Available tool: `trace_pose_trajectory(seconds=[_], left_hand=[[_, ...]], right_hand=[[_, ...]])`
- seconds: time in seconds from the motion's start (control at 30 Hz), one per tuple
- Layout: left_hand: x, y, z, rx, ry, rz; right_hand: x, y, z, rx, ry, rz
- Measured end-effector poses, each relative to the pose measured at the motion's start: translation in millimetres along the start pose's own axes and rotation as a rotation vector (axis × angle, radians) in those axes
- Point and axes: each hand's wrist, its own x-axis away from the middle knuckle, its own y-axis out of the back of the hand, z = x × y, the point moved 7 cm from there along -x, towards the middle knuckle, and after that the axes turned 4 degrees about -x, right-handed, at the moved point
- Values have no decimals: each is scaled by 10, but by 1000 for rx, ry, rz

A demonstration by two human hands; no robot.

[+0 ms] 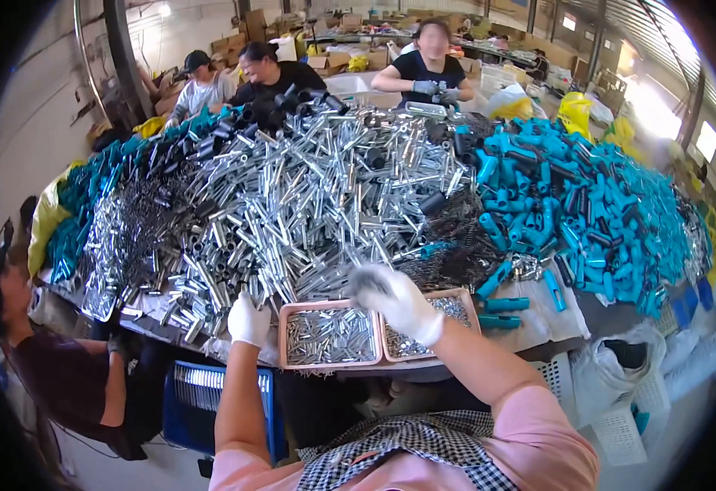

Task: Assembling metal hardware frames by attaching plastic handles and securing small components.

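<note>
My left hand (249, 321), in a white glove, is at the near edge of a heap of silvery metal tubes (292, 204). Its fingers are curled in among the tubes, and what they hold is hidden. Over the pink trays hangs my right hand (403, 304), also white-gloved. Motion smears its fingers into a dark grey patch, so their grip is unclear. The left pink tray (283, 344) holds many small metal pins (333, 334). In the right pink tray (475, 313) lie small metal parts (451, 309), partly covered by my right hand and wrist.
Teal plastic housings (538, 188) pile up on the right, beside dark wire springs (468, 237). More teal parts (71, 196) lie at the far left. Co-workers (431, 74) stand across the table; another person (71, 360) sits at left. A blue crate (186, 434) stands below.
</note>
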Motion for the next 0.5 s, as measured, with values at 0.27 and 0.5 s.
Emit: trace_pose_trajectory(seconds=[0.27, 0.5], left_hand=[[504, 651, -423, 911, -20, -138], [1141, 812, -1192, 1260, -82, 211]], right_hand=[[1231, 210, -59, -196, -215, -111], [1653, 423, -179, -228, -130, -149]])
